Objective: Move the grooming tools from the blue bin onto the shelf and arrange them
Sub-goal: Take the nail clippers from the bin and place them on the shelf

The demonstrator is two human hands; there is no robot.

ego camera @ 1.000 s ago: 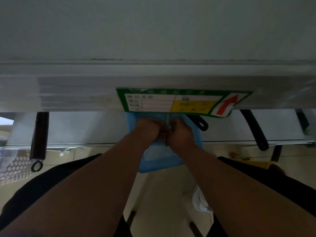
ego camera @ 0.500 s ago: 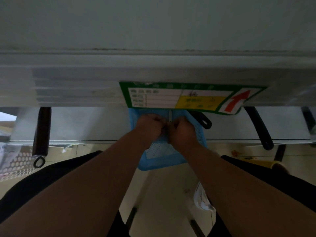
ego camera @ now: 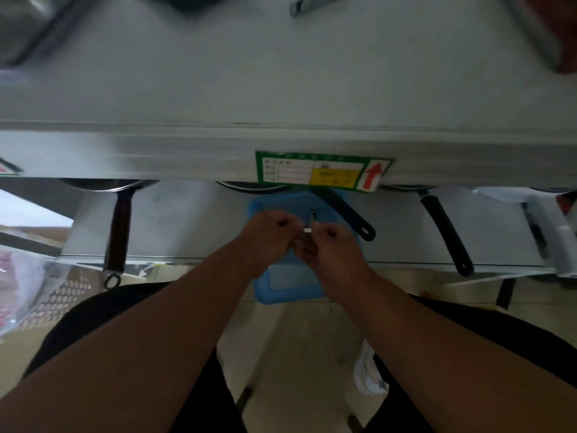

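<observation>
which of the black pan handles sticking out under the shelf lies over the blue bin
The middle black pan handle; it crosses the blue plastic bin's right corner, while the other two sit clear of it.

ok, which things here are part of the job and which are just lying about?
Job:
blue bin
small metal tool, held between left hand and right hand
shelf

Lying about:
pan handles on the lower shelf
green label on the shelf edge
perforated tray, far left
</observation>
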